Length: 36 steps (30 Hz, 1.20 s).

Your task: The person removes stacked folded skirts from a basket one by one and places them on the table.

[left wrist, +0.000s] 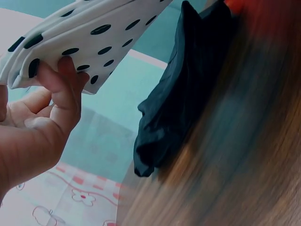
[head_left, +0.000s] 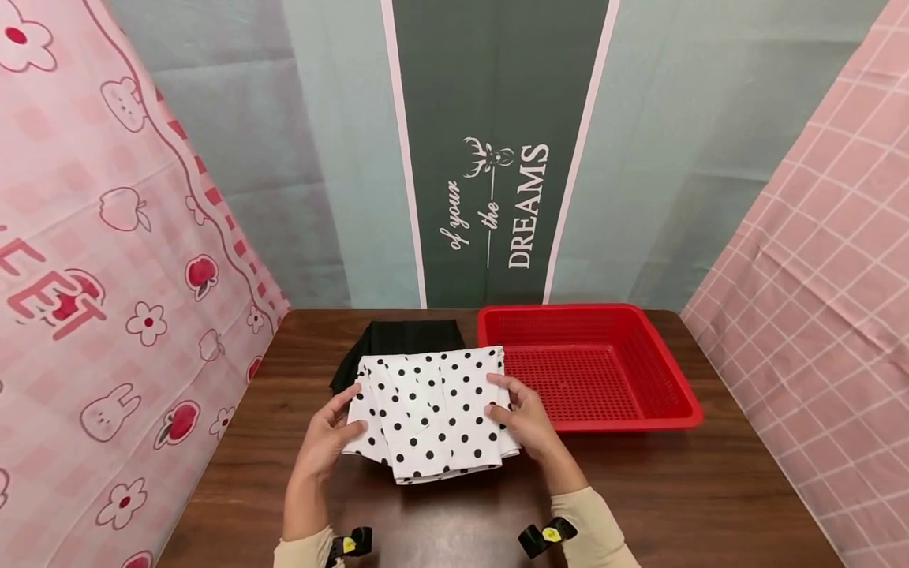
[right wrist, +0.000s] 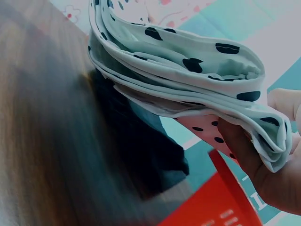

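Note:
Both hands hold a folded white cloth with black polka dots (head_left: 440, 414) up off the table. My left hand (head_left: 328, 434) grips its left edge, thumb on the upper face and fingers at the side and underneath. At the opposite edge my right hand (head_left: 527, 414) pinches the folded layers in the same way. The right wrist view shows several stacked layers of the dotted cloth (right wrist: 188, 70) along its near side. Behind it on the table lies a black cloth (head_left: 412, 337), partly hidden by the dotted one in the head view.
A red plastic basket (head_left: 682, 386) with a perforated bottom stands at the back right of the brown wooden table (head_left: 682, 481). Printed curtains (head_left: 177, 237) hang around the table's left, back and right sides.

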Each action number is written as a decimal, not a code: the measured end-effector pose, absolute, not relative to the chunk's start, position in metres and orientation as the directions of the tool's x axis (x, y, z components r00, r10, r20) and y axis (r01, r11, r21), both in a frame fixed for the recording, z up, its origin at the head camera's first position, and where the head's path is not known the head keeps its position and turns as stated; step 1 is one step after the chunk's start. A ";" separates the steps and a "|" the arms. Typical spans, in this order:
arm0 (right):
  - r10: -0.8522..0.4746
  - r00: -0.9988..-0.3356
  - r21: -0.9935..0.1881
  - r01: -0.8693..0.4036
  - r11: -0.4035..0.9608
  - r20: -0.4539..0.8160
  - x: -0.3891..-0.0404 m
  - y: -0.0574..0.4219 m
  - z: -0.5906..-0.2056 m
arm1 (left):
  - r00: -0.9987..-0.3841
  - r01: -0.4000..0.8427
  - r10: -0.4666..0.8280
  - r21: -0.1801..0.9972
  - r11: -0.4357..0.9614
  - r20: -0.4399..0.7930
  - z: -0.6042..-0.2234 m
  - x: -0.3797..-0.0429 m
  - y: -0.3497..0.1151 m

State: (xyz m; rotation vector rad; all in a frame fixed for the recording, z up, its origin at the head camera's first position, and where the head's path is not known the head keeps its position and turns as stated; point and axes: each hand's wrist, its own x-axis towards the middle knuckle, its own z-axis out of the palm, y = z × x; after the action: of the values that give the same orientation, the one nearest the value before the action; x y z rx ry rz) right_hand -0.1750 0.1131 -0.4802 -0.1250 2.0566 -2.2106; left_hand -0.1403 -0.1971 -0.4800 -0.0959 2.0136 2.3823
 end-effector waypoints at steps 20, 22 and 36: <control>-0.208 -0.978 -0.999 0.009 -0.054 0.002 -0.162 0.074 -0.497 | -0.991 -0.076 -0.108 0.994 -0.082 -0.085 -0.490 -0.122 -0.226; -0.200 -0.980 -0.999 0.005 -0.048 0.005 -0.161 0.071 -0.500 | -0.990 -0.078 -0.109 0.994 -0.079 -0.087 -0.492 -0.122 -0.227; -0.155 -0.987 -0.996 -0.053 0.073 0.041 -0.152 0.053 -0.511 | -0.979 -0.136 -0.151 0.990 -0.024 -0.138 -0.512 -0.126 -0.235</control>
State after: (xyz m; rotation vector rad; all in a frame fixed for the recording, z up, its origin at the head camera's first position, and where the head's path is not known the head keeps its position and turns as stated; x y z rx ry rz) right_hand -0.1518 0.0531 -0.5114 -0.2181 2.2442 -2.0783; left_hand -0.1256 -0.2349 -0.5123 -0.3242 2.2028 2.2319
